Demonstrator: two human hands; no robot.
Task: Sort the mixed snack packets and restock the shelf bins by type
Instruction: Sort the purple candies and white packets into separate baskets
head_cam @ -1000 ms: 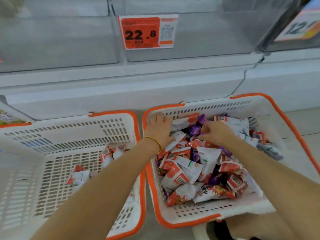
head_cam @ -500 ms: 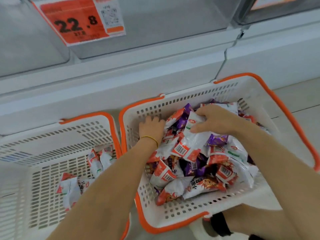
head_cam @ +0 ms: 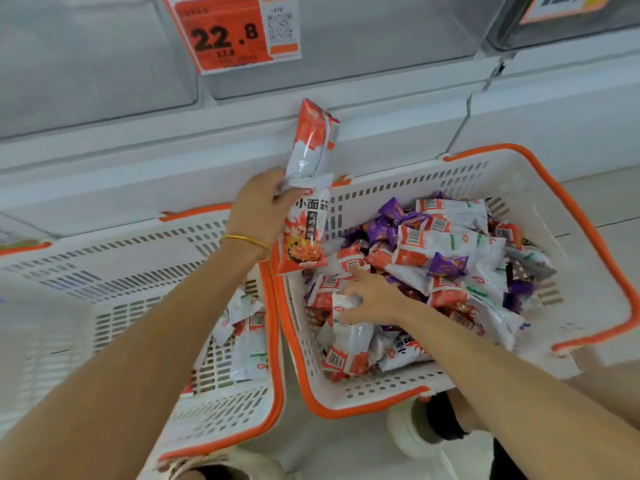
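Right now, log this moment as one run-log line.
left hand: holds two red-white packets, raised | right hand: in mixed basket, on packets | left basket: few red-white packets

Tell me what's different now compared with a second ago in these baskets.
The left hand has come up out of the right basket gripping red-and-white packets, raised over the rim. The right hand moved nearer in the pile and closed on a packet. Both baskets and the left basket's few packets stayed put.
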